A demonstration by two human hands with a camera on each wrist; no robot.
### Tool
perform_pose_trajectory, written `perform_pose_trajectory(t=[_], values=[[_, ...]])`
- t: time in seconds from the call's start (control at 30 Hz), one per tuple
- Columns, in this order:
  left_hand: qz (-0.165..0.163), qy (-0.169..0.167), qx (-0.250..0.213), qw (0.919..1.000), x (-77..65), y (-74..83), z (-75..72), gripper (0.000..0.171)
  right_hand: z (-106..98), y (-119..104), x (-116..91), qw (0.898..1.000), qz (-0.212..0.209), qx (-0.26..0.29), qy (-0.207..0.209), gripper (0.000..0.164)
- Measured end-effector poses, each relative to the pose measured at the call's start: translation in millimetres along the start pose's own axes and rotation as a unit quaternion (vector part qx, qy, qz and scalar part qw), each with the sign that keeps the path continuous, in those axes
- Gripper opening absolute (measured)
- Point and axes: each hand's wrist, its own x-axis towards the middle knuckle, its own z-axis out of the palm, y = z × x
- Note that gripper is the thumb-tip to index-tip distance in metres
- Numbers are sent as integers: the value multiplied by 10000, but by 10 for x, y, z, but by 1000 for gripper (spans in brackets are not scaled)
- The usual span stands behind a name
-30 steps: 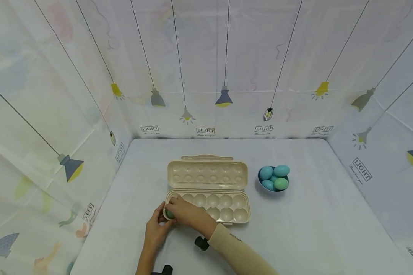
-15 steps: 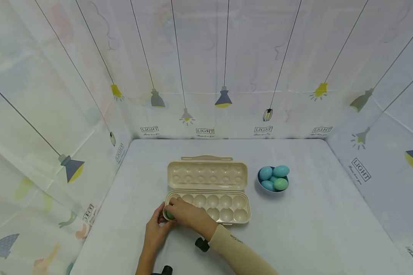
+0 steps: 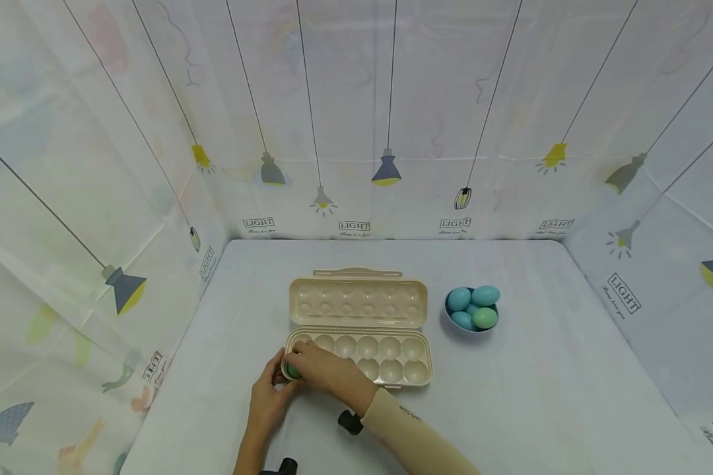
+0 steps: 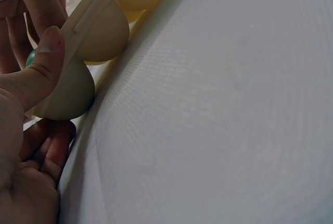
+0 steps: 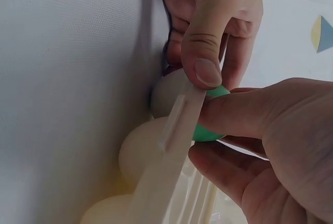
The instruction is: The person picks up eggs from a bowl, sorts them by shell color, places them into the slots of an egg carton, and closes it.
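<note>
A beige egg carton point(image 3: 390, 371) lies with its lid laid back on the white table. My left hand point(image 3: 267, 399) grips the carton's front left corner; in the left wrist view the thumb point(image 4: 51, 41) presses on the rim and curled fingers reach beneath the end cup. My right hand point(image 3: 323, 366) reaches across to that same corner. Its thumb and fingers pinch a green egg point(image 5: 209, 133) sitting in the front left cup, as the right wrist view shows. Part of the egg is hidden by fingers and rim. The other visible cups hold nothing.
To the carton's right stands a small blue bowl point(image 3: 471, 332) heaped with several blue eggs point(image 3: 486, 295) and a light green egg point(image 3: 484, 318). Printed curtains point(image 3: 356, 99) border the table at the back and sides. Black wrist devices point(image 3: 350, 422) sit below the hands.
</note>
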Motion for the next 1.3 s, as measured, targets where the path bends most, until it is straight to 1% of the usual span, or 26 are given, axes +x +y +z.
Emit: perform_pose_trajectory(t=[0.1,0.2,0.33,0.4,0.5,0.6,0.7,0.8,1.0,1.1,1.17,1.23,1.3], values=[[-16,-37,-21,10000,4,-2,-3,87,9,10,-1,10000,-18,2,44,51],[-31,-62,-21,10000,8,-6,-3,88,7,23,-11,9998,-36,-110,134,52],[-47,-19,-8,10000,2,-1,9,89,-76,48,-76,9988,42,-384,308,57],[-38,11,24,10000,-4,7,21,89,-147,76,-129,9984,140,-369,412,57],[-39,51,102,9999,-8,10,36,90,-235,155,-214,9967,288,-210,735,52],[-40,58,178,9998,-2,10,44,91,-313,270,-317,9908,454,133,1267,48],[-23,46,226,9997,3,6,34,93,-382,412,-435,9807,551,399,1835,49],[-15,93,244,9997,6,-11,14,93,-458,565,-546,9692,651,470,2327,49],[45,141,353,9993,11,-27,-2,93,-623,850,-755,9449,852,214,3154,47],[64,91,350,9993,8,-25,6,95,-700,986,-894,9284,1035,116,3568,47],[71,60,335,9994,5,-20,11,95,-752,1076,-998,9156,1151,72,3853,48],[76,67,315,9995,3,-13,12,94,-789,1174,-1097,9036,1285,88,4086,48],[84,93,326,9994,3,-10,12,94,-805,1277,-1179,8950,1433,33,4223,47]])
